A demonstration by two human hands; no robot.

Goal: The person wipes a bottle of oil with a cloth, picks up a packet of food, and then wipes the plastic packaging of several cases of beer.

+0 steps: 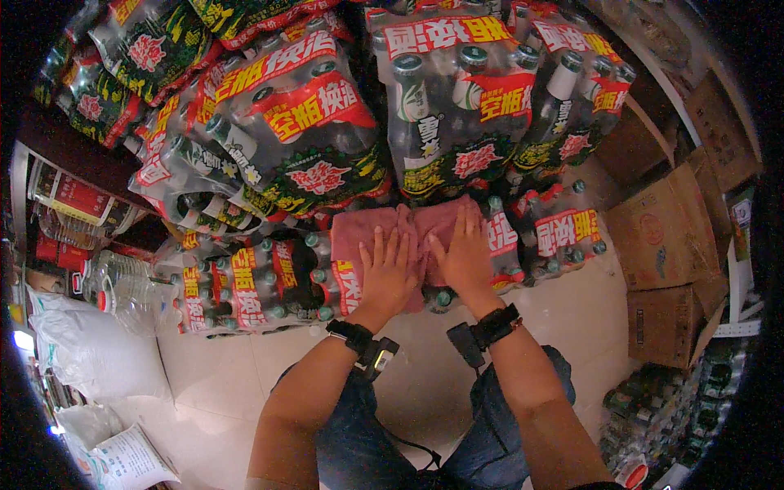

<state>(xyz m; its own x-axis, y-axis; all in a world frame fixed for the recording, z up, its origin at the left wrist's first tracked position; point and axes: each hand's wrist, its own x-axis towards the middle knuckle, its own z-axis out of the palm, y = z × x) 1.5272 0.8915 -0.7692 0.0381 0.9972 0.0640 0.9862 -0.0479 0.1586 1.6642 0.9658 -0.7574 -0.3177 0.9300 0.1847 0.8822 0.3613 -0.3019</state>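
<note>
A pink cloth [361, 229] lies over the tops of shrink-wrapped packs of beer bottles, with a raised fold down its middle. My left hand [387, 269] rests palm down on the cloth's left half, its fingers spread. On the right half my right hand [468, 257] lies flat, thumb apart from the fingers. Neither hand grips the cloth. Green caps show through the low bottle pack [254, 285] left of the cloth and another low pack [560, 236] to its right. Behind the cloth, larger wrapped packs [459, 116] with red and yellow printing are stacked higher.
Cardboard boxes [658, 226] stand on the right, above many dark bottles [649, 416]. At left are clear plastic jugs [131, 285], a large white sack [92, 349] and a smaller printed sack [131, 459]. Pale floor tiles [208, 373] extend around my legs.
</note>
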